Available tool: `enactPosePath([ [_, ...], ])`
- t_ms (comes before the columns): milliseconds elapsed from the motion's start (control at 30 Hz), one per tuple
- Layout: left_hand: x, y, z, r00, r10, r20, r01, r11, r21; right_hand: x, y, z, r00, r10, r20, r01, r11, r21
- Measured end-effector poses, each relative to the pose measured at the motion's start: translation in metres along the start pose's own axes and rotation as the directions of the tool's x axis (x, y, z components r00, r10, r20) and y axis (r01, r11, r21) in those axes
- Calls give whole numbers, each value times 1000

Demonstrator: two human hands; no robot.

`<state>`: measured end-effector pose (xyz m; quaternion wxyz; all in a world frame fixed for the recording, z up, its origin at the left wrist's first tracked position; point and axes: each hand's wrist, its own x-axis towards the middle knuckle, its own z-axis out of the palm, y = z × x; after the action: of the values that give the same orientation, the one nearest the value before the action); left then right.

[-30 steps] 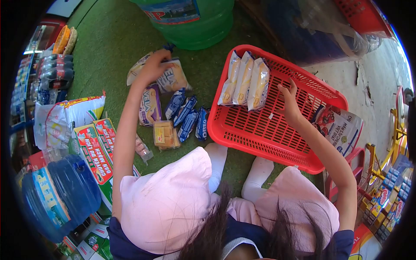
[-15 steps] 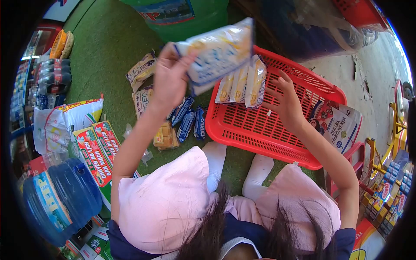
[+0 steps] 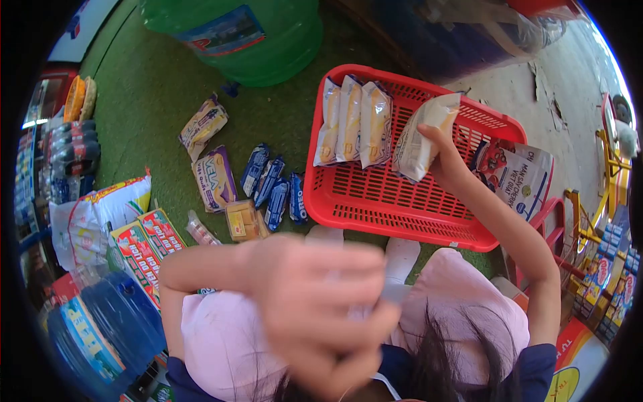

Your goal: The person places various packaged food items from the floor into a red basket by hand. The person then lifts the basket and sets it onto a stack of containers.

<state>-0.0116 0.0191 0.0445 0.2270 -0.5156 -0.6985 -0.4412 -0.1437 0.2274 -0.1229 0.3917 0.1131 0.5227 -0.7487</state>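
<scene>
My right hand (image 3: 441, 155) grips a white-and-yellow snack packet (image 3: 418, 149) over the right half of the red plastic basket (image 3: 375, 226). Inside the basket's left half, three similar packets (image 3: 349, 120) stand side by side. Close to the camera, above my lap, my left hand (image 3: 325, 301) is smeared by motion, its fingers bent; whether it holds anything is unclear. On the green floor left of the basket lie two VEVA packets (image 3: 214, 179), several blue Oreo packets (image 3: 276, 197) and a clear pack of yellowish biscuits (image 3: 245, 220).
Beyond the basket stand a green water container (image 3: 268, 47) and a plastic-wrapped bundle (image 3: 462, 40). A blue water jug (image 3: 110, 321), printed cartons (image 3: 144, 248) and a white sack (image 3: 100, 211) are at left. A printed bag (image 3: 519, 177) leans by the basket's right end.
The snack packet has passed from my left hand to my right and is lower, at the basket. My left hand has swung down towards my lap. The view has shifted slightly.
</scene>
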Motion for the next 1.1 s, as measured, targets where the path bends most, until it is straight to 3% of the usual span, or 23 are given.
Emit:
enactPosePath([
  [33, 8, 5, -7, 998, 65, 9, -65, 998, 15, 1, -2, 2, 1000, -2, -11, 2, 1000, 6],
  [100, 19, 12, -26, 988, 137, 76, -138, 990, 12, 4, -5, 13, 990, -87, -107, 62, 973, -224],
  [167, 23, 28, -36, 974, -105, 201, 89, 992, 90, 32, 14, -4, 988, -143, 62, 156, 918, -365],
  [200, 1, 38, -10, 982, -160, 95, 137, 967, 213, 39, 23, -7, 984, -152, 90, 175, 902, -395],
  [233, -1, 27, -1, 984, -151, 98, 127, 969, 213, 43, 26, -6, 981, -159, 115, 193, 885, -423],
  [300, -4, -2, 5, 977, 111, 184, -161, 944, 289, 39, 22, 0, 986, -133, 97, 160, 913, -375],
  [367, -29, -17, 5, 897, -326, 297, 259, 935, 244, 29, 14, 9, 993, -86, 83, 109, 937, -331],
  [433, -72, -40, 23, 715, -699, 31, 653, 682, 330, 18, 4, 16, 997, -74, 4, 72, 953, -295],
  [467, -89, -52, 23, 647, -761, -52, 710, 577, 403, 18, 7, 15, 998, -69, 1, 66, 954, -292],
  [500, -106, -61, 21, 577, -805, -140, 756, 461, 464, 19, 9, 13, 997, -73, 35, 80, 958, -275],
  [533, -124, -66, 22, 576, -806, -135, 756, 463, 462, 21, 12, 11, 995, -79, 68, 94, 961, -258],
  [567, -139, -70, 23, 486, -864, -129, 801, 382, 461, 26, 18, 6, 995, -79, 65, 93, 962, -257],
  [600, -150, -73, 25, 391, -912, -124, 837, 297, 459, 34, 27, -1, 980, -141, 142, 188, 891, -413],
  [633, -151, -74, 26, 390, -913, -124, 839, 297, 457, 40, 32, -4, 956, -184, 230, 284, 787, -548],
  [700, -152, -75, 27, 139, -986, 97, 958, 159, 238, 49, 40, -9, 956, -170, 239, 280, 776, -566],
  [900, -160, -87, 38, 86, -995, 58, 959, 98, 264, 44, 46, 8, 961, -241, 132, 269, 731, -626],
  [967, -159, -89, 43, 66, -997, 37, 957, 73, 280, 40, 46, 20, 945, -326, 27, 219, 567, -794],
  [1100, -164, -92, 49, 29, -1000, 1, 945, 27, 325, 47, 48, 16, 936, -343, 76, 281, 601, -748],
])
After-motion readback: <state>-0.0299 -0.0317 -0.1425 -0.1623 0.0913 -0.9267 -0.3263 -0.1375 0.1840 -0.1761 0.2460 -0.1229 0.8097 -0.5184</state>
